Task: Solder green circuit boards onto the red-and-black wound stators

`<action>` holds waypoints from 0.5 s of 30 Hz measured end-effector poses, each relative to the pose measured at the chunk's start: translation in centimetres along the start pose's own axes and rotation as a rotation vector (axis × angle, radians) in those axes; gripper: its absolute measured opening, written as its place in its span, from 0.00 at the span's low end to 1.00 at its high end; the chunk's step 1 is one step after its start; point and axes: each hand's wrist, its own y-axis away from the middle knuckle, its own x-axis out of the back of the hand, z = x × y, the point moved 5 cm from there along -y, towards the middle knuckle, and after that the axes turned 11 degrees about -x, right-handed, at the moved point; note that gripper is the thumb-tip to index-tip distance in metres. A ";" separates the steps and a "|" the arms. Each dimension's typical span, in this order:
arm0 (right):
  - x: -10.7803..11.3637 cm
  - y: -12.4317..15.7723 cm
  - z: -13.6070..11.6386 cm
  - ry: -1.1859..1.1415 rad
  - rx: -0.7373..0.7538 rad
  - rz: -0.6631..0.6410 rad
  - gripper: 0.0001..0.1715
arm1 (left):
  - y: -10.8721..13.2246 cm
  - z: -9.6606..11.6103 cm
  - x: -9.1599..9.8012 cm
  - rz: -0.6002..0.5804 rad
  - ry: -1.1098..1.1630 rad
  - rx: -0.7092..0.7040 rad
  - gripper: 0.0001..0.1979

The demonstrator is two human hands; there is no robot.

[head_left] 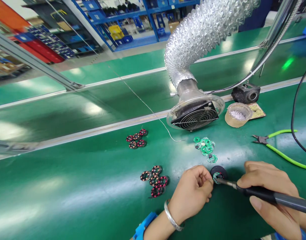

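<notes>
My right hand (pixel 272 183) is closed around a soldering iron (pixel 259 192). The iron's tip touches or hovers just over a small ring-shaped green circuit board (pixel 217 176); I cannot tell which. That board lies at a round black part (pixel 221 170) on the bench. On its left side, my left hand (pixel 194 191) has its fingers pinched together at the board's edge, and what they hold is hidden. Just beyond lies a pile of small green circuit boards (pixel 206 146). Several wound motor stators (pixel 156 181) with copper and red coils sit left of my left hand.
More stators (pixel 137 138) lie farther back. A fume extractor hood (pixel 196 113) hangs over the bench, with a thin solder wire (pixel 153 111) in front. At right are a tub of metallic bits (pixel 236 115), a black iron holder (pixel 246 93) and green-handled cutters (pixel 280 146).
</notes>
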 end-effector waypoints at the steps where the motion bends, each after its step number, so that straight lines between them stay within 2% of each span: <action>1: 0.1 0.0 0.0 0.001 -0.001 0.003 0.08 | 0.0 0.0 0.0 0.002 0.004 0.000 0.04; 6: 0.2 0.1 0.3 -0.010 0.004 0.035 0.09 | -0.1 0.0 -0.1 0.008 0.017 -0.014 0.04; 15: -1.1 0.7 0.8 -0.089 -0.038 0.097 0.08 | -0.1 -0.1 -0.1 0.004 -0.023 -0.009 0.04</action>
